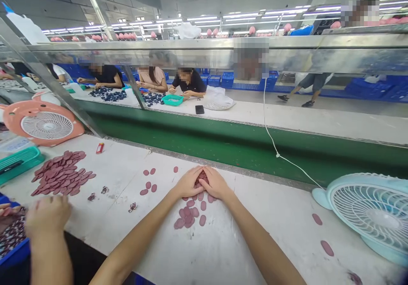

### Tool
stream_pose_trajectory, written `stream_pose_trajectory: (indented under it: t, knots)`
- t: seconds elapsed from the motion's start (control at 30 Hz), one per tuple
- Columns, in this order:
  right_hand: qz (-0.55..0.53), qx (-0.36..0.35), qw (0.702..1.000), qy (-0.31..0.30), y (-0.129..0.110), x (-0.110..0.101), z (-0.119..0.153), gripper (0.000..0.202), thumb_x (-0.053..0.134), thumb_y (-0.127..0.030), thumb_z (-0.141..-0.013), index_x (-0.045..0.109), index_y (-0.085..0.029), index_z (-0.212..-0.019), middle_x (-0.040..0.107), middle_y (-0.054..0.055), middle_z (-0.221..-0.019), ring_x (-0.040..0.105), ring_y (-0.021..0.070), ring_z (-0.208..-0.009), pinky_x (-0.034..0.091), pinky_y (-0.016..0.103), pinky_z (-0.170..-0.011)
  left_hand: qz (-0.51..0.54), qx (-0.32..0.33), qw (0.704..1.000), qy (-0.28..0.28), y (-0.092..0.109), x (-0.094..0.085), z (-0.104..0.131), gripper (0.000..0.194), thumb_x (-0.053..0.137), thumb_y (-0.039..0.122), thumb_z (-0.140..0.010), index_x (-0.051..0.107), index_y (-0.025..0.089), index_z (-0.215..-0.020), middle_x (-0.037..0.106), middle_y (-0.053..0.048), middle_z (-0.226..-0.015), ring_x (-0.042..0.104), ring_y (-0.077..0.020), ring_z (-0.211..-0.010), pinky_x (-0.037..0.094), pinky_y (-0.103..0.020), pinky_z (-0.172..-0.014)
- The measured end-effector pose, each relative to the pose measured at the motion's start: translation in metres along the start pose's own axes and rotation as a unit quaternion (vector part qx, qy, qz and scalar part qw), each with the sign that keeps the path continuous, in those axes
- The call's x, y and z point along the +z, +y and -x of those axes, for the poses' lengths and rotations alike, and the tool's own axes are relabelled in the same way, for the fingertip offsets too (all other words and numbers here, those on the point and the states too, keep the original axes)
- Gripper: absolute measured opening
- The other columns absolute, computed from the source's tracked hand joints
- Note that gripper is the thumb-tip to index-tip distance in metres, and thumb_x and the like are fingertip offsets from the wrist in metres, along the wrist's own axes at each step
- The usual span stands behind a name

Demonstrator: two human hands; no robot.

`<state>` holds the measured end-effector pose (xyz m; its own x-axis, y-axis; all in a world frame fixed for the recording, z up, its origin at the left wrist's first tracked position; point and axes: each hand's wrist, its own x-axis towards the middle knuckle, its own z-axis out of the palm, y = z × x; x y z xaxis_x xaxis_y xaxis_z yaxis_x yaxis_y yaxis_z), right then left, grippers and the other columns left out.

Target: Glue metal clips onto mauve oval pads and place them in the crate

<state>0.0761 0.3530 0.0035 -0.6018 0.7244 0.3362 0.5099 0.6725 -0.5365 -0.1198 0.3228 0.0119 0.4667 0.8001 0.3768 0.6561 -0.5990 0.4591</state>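
Observation:
My left hand (188, 184) and my right hand (218, 184) are cupped together on the white tabletop, fingertips meeting at the far side. Between them they enclose a small heap of flat maroon oval pieces (201, 177), partly hidden under the palms. Just below my wrists lies a loose cluster of the same oval pieces (188, 216), some overlapping. A few more single ovals (148, 185) are scattered to the left of my left hand. What the pieces are made of I cannot tell.
A large pile of ovals (60, 174) lies at left, near a co-worker's hand (47, 217) and a green tray (22, 164). A pink fan (47, 123) stands behind. At right are a light-blue fan (376, 217) and its white cord (270, 136). Several people sit across the green conveyor (178, 138).

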Motion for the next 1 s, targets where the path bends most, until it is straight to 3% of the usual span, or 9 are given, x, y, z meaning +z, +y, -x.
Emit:
stream_pose_trajectory:
  t: [0.23, 0.37, 0.47, 0.6, 0.7, 0.77, 0.87, 1.0]
  knots:
    - [-0.009, 0.005, 1.0, 0.005, -0.019, -0.005, 0.036, 0.044, 0.063, -0.037, -0.098, 0.055, -0.021, -0.137, 0.055, 0.012, -0.143, 0.056, 0.0304, -0.127, 0.048, 0.056, -0.106, 0.018, 0.001, 1.0, -0.005, 0.037, 0.008, 0.019, 0.046, 0.064, 0.038, -0.094, 0.055, 0.021, -0.137, 0.054, -0.014, -0.145, 0.057, -0.0318, -0.126, 0.05, -0.057, -0.104]
    - [-0.016, 0.018, 1.0, -0.004, -0.027, -0.01, 0.05, 0.045, 0.062, -0.038, -0.098, 0.055, -0.02, -0.138, 0.056, 0.012, -0.143, 0.056, 0.0309, -0.13, 0.045, 0.058, -0.109, 0.006, -0.013, 1.0, -0.024, 0.043, 0.009, 0.03, 0.047, 0.063, 0.041, -0.095, 0.055, 0.022, -0.138, 0.054, -0.014, -0.146, 0.057, -0.0312, -0.127, 0.049, -0.056, -0.105]
    - [-0.009, 0.042, 0.999, -0.001, -0.039, -0.024, 0.058, 0.051, 0.06, -0.042, -0.098, 0.052, -0.018, -0.142, 0.054, 0.016, -0.148, 0.048, 0.034, -0.14, 0.04, 0.06, -0.115, -0.019, -0.047, 0.999, -0.019, 0.028, -0.005, 0.035, 0.054, 0.063, 0.049, -0.092, 0.054, 0.023, -0.14, 0.049, -0.015, -0.152, 0.051, -0.0338, -0.136, 0.043, -0.059, -0.111]
    - [-0.003, 0.091, 0.995, 0.039, -0.075, -0.05, 0.08, 0.056, 0.053, -0.042, -0.099, 0.049, -0.014, -0.147, 0.049, 0.019, -0.154, 0.036, 0.0333, -0.15, 0.036, 0.055, -0.121, -0.064, -0.151, 0.986, 0.04, -0.014, -0.028, 0.038, 0.062, 0.055, 0.054, -0.093, 0.053, 0.013, -0.139, 0.047, -0.025, -0.152, 0.036, -0.0439, -0.146, 0.027, -0.07, -0.118]
    - [-0.022, 0.106, 0.992, 0.061, -0.108, -0.065, 0.114, 0.05, 0.054, -0.039, -0.097, 0.052, -0.023, -0.145, 0.05, 0.01, -0.155, 0.037, 0.0286, -0.15, 0.037, 0.049, -0.122, -0.078, -0.207, 0.974, 0.04, -0.034, -0.03, 0.043, 0.068, 0.053, 0.057, -0.089, 0.053, 0.008, -0.137, 0.048, -0.03, -0.151, 0.037, -0.0502, -0.145, 0.029, -0.073, -0.114]
    - [-0.043, 0.118, 0.99, 0.066, -0.125, -0.069, 0.146, 0.048, 0.057, -0.037, -0.095, 0.053, -0.031, -0.142, 0.05, 0.004, -0.156, 0.04, 0.0282, -0.149, 0.041, 0.049, -0.12, -0.079, -0.219, 0.972, 0.023, -0.033, -0.023, 0.049, 0.07, 0.053, 0.058, -0.089, 0.053, 0.009, -0.138, 0.046, -0.029, -0.153, 0.036, -0.0495, -0.146, 0.032, -0.07, -0.115]
    - [-0.084, 0.131, 0.985, 0.08, -0.137, -0.066, 0.198, 0.055, 0.067, -0.041, -0.088, 0.053, -0.04, -0.141, 0.054, 0.0, -0.153, 0.048, 0.0329, -0.143, 0.05, 0.054, -0.111, -0.063, -0.215, 0.975, -0.01, -0.013, -0.007, 0.06, 0.067, 0.048, 0.057, -0.093, 0.05, 0.012, -0.143, 0.042, -0.026, -0.158, 0.035, -0.0448, -0.149, 0.031, -0.067, -0.117]
    - [-0.098, 0.183, 0.975, 0.085, -0.148, -0.058, 0.261, 0.05, 0.065, -0.032, -0.09, 0.057, -0.038, -0.139, 0.06, 0.004, -0.147, 0.053, 0.0312, -0.139, 0.052, 0.053, -0.109, -0.019, -0.193, 0.98, -0.051, 0.024, 0.002, 0.075, 0.065, 0.045, 0.053, -0.097, 0.041, 0.018, -0.152, 0.035, -0.018, -0.164, 0.029, -0.0364, -0.153, 0.027, -0.059, -0.124]
